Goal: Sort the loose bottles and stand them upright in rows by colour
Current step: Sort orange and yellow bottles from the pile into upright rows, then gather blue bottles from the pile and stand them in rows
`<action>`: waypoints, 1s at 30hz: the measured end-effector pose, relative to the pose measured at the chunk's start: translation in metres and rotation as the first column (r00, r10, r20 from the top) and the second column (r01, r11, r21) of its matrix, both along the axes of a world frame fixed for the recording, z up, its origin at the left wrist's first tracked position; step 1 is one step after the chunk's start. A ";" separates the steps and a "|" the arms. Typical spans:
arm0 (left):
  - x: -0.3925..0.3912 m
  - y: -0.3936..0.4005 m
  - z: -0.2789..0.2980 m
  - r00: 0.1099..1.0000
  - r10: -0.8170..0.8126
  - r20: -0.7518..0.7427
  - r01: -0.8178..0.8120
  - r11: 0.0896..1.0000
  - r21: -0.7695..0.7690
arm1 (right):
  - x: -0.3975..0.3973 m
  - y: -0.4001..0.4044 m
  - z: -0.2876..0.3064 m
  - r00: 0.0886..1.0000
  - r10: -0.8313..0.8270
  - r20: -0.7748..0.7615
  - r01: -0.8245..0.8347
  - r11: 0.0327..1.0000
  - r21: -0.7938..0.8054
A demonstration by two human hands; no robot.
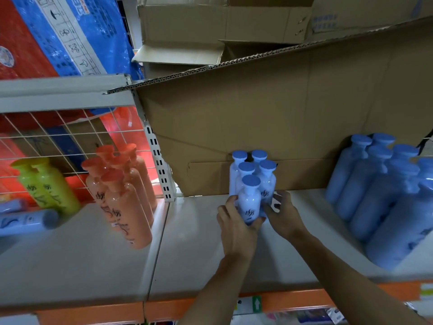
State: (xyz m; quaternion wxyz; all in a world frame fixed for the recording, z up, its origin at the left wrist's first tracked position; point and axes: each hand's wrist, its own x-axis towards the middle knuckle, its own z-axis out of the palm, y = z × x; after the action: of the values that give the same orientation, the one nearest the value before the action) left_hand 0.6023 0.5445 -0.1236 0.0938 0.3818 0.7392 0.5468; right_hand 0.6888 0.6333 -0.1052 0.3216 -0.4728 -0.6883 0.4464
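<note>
Between both hands sits the front pale blue-white plastic bottle with a round blue cap point(249, 200), upright on the grey metal shelf point(199, 249)! The left hand point(235, 231) has its grip curled round the lower body, thumb across the base; the right hand point(284, 216) has loosely bent fingers against the other flank, and whether they truly clasp is unclear. Just behind the grip, four matching bottles point(254, 165) stand in pairs. Well left of it, peach bottles point(124, 188) cluster. Looks light, stiff, smooth and slippery, so the waist below the narrow neck seems the safest hold.
</note>
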 end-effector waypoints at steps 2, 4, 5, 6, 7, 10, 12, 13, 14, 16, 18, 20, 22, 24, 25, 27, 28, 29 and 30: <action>-0.002 -0.008 0.005 0.997 -0.072 0.041 0.071 0.997 0.016 | 0.003 -0.010 -0.005 0.998 -0.064 -0.007 0.064 0.998 0.008; -0.007 -0.020 0.007 0.994 -0.112 0.020 0.111 0.993 0.047 | 0.006 -0.028 -0.011 0.992 -0.100 -0.082 0.106 0.992 0.069; -0.011 -0.029 0.006 0.995 -0.102 -0.017 0.102 0.994 0.049 | 0.007 -0.038 -0.014 0.987 -0.118 -0.113 0.130 0.985 0.111; -0.017 -0.038 0.005 0.994 -0.093 -0.052 0.095 0.995 0.043 | 0.008 -0.049 -0.018 0.981 -0.141 -0.133 0.161 0.976 0.149; -0.024 -0.048 0.002 0.993 -0.085 -0.087 0.087 0.996 0.017 | 0.007 -0.060 -0.022 0.977 -0.157 -0.147 0.183 0.965 0.187; -0.052 -0.080 -0.008 0.983 -0.081 -0.163 0.072 0.995 -0.062 | -0.009 -0.096 -0.030 0.987 -0.084 -0.140 0.119 0.956 0.266; -0.076 -0.106 -0.009 0.979 -0.072 -0.192 0.063 0.997 -0.052 | -0.033 -0.121 -0.027 0.996 0.044 -0.077 -0.021 0.961 0.276; -0.088 -0.121 -0.008 0.977 -0.065 -0.202 0.057 0.997 -0.046 | -0.049 -0.133 -0.025 0.993 0.114 -0.041 -0.096 0.946 0.308; -0.103 -0.137 -0.007 0.975 -0.051 -0.218 0.042 0.998 -0.044 | -0.067 -0.147 -0.020 0.983 0.183 0.003 -0.173 0.922 0.347; -0.137 -0.175 -0.003 0.964 0.032 -0.264 -0.047 0.998 -0.052 | -0.106 -0.176 -0.010 0.943 0.316 0.100 -0.330 0.872 0.360; -0.179 -0.220 -0.001 0.933 0.134 -0.334 -0.164 0.985 -0.063 | -0.149 -0.211 0.004 0.889 0.438 0.135 -0.457 0.832 0.315; -0.222 -0.271 0.006 0.891 0.219 -0.398 -0.270 0.960 -0.077 | -0.194 -0.246 0.012 0.824 0.542 0.166 -0.565 0.765 0.310; -0.263 -0.322 0.014 0.850 0.303 -0.432 -0.382 0.918 -0.106 | -0.238 -0.277 0.015 0.793 0.572 0.209 -0.607 0.716 0.345; -0.296 -0.369 0.025 0.828 0.364 -0.426 -0.467 0.869 -0.165 | -0.278 -0.308 0.020 0.791 0.578 0.202 -0.611 0.722 0.325; -0.312 -0.389 0.029 0.824 0.386 -0.414 -0.492 0.850 -0.186 | -0.295 -0.322 0.021 0.784 0.585 0.209 -0.620 0.718 0.316; -0.343 -0.425 0.035 0.814 0.414 -0.407 -0.526 0.824 -0.213 | -0.327 -0.348 0.024 0.759 0.610 0.227 -0.650 0.691 0.316; -0.357 -0.440 0.036 0.809 0.423 -0.408 -0.542 0.806 -0.240 | -0.341 -0.360 0.024 0.744 0.625 0.237 -0.668 0.676 0.312; -0.369 -0.452 0.037 0.802 0.434 -0.411 -0.561 0.784 -0.267 | -0.354 -0.372 0.027 0.730 0.640 0.240 -0.682 0.661 0.312; -0.381 -0.463 0.039 0.792 0.441 -0.422 -0.576 0.770 -0.276 | -0.367 -0.382 0.028 0.716 0.655 0.243 -0.697 0.646 0.312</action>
State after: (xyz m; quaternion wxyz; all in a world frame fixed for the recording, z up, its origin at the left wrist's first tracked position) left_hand 0.2215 0.0815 -0.0849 -0.1122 0.2239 0.9138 0.3198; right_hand 0.3219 0.2515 -0.0767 0.1797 -0.1329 -0.9039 0.3648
